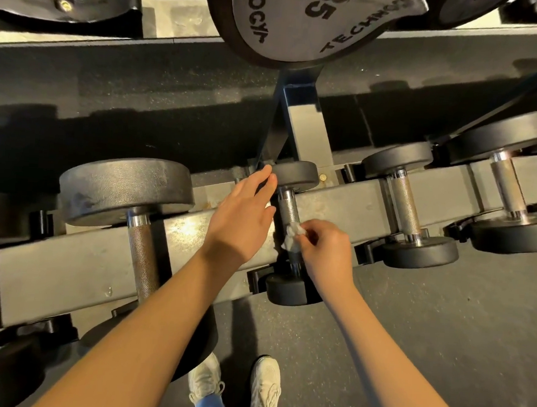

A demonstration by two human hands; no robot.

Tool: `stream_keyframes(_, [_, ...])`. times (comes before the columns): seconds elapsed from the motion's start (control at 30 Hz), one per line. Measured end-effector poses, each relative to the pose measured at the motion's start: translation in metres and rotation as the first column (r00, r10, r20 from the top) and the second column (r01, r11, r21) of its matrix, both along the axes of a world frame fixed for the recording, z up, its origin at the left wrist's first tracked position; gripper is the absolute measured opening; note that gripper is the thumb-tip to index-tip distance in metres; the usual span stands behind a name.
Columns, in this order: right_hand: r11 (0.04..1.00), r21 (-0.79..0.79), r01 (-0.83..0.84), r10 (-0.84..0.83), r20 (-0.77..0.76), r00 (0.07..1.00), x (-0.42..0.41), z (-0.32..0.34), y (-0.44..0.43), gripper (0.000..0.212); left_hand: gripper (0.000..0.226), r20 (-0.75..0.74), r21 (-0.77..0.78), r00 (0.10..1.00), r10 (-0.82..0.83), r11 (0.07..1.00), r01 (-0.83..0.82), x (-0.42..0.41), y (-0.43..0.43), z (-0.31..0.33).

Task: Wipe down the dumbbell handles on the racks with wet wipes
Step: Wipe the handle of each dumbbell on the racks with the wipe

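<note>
A small black dumbbell (295, 173) lies across the rack rail (339, 204), its knurled chrome handle (287, 209) running twelve to six o'clock. A crumpled white wet wipe (291, 236) touches the handle's six o'clock end.

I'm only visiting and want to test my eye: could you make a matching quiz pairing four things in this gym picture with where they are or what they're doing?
Things:
1 left hand
2 right hand
3 wet wipe
4 white sneakers

Places or states:
A on the grey floor
B pinches the wipe
C crumpled against the knurled dumbbell handle
D straight fingers touch the dumbbell's far head

Pairs: 1-D, 2-B, 3-C, 4-A
</note>
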State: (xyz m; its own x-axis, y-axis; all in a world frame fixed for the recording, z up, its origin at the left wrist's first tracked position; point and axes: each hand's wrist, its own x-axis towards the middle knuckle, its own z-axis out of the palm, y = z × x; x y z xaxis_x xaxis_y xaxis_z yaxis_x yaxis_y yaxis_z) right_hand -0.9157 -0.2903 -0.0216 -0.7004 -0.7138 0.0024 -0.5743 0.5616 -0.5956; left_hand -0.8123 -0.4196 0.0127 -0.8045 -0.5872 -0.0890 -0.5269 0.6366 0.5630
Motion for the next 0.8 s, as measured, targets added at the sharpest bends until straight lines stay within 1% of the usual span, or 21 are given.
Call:
stream_keyframes(0.1, [0.997,-0.037,0.064,-0.063,0.01,0.998,-0.009,0.001,-0.025,0.005,0.055,0.002,-0.006,1.0,-0.002,1.0,0.002,0.0,0.001,0.001])
stream_keyframes(0.17, [0.996,-0.027,0.08,-0.079,0.044,0.996,-0.01,0.002,-0.026,0.004,0.055,0.002,-0.015,1.0,-0.006,1.0,0.006,0.0,0.001,0.0])
stream_keyframes(0.23, [0.998,0.017,0.06,-0.062,0.119,0.991,-0.007,0.004,-0.009,0.002,0.055,0.007,-0.017,1.0,-0.003,1.0,0.003,0.0,0.001,0.0])
stream_keyframes(0.33, [0.989,0.148,-0.01,-0.028,0.255,0.967,0.0,0.011,0.02,0.009,0.055,0.017,-0.014,1.0,0.007,1.0,-0.007,-0.001,0.002,0.0])
stream_keyframes(0.4, [0.978,0.204,-0.048,-0.007,0.259,0.966,-0.001,0.012,0.022,0.009,0.055,0.02,-0.01,1.0,0.013,1.0,-0.012,-0.001,0.003,0.0])
stream_keyframes(0.43, [0.98,0.195,-0.047,-0.003,0.247,0.969,-0.004,0.013,0.016,0.01,0.055,0.019,-0.012,1.0,0.015,1.0,-0.015,-0.001,0.003,0.0])
stream_keyframes(0.53, [0.995,0.095,-0.002,-0.015,0.177,0.984,-0.012,0.011,-0.009,0.007,0.055,0.013,-0.017,1.0,0.02,1.0,-0.019,-0.001,0.003,0.0])
stream_keyframes(0.6, [0.998,0.031,0.055,-0.059,0.129,0.99,-0.013,0.007,-0.02,0.005,0.056,0.006,-0.019,1.0,0.019,1.0,-0.019,-0.001,0.004,-0.001])
stream_keyframes(0.67, [0.995,0.002,0.096,-0.095,0.14,0.986,-0.01,0.004,-0.018,0.006,0.056,0.0,-0.021,1.0,0.021,1.0,-0.021,-0.001,0.005,-0.002])
stream_keyframes(0.73, [0.996,0.039,0.078,-0.084,0.193,0.978,-0.007,0.004,-0.004,0.008,0.056,-0.001,-0.02,1.0,0.027,0.999,-0.027,-0.001,0.005,-0.002])
stream_keyframes(0.8, [0.994,0.107,0.025,-0.049,0.226,0.973,-0.003,0.005,0.012,0.008,0.055,0.001,-0.012,1.0,0.031,0.999,-0.031,-0.001,0.006,-0.002])
